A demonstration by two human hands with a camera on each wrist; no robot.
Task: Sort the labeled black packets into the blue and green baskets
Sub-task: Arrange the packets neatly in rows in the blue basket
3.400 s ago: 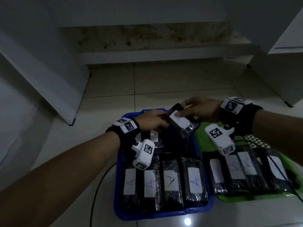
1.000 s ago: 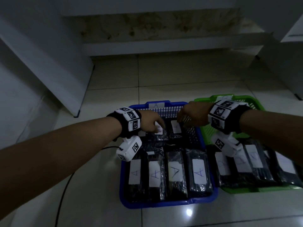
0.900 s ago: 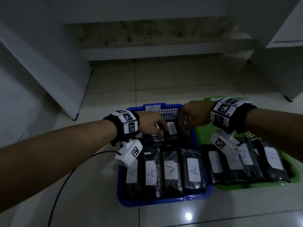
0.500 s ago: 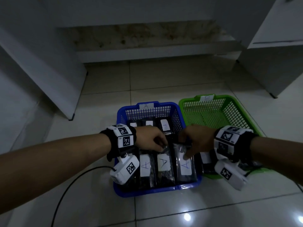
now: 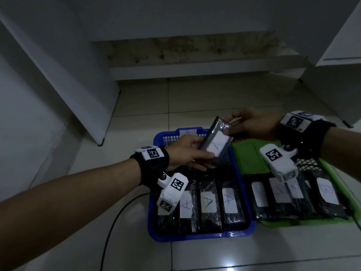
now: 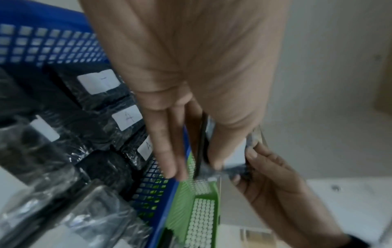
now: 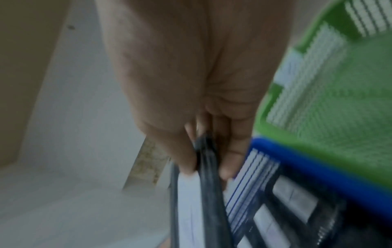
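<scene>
Held packet [image 5: 215,144], frame centre: both grips pinching it, left hand [image 5: 185,153] low, right hand [image 5: 252,125] top. Likely light, film-wrapped, slippery; take by edges.

Dim room: pale tiled floor [image 5: 195,98], white cabinets [image 5: 332,55], seemingly stained wall [image 5: 195,49].

Wrist cameras [image 5: 172,193] hide some packet labels [image 5: 258,194]; green-basket [image 5: 250,159] letters unreadable; right wrist view blurred.

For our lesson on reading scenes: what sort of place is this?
Probably a plain indoor room, with work done on the floor: glossy floor tiles, a stained wall base, and a blue basket and green basket set on the tiles.
</scene>
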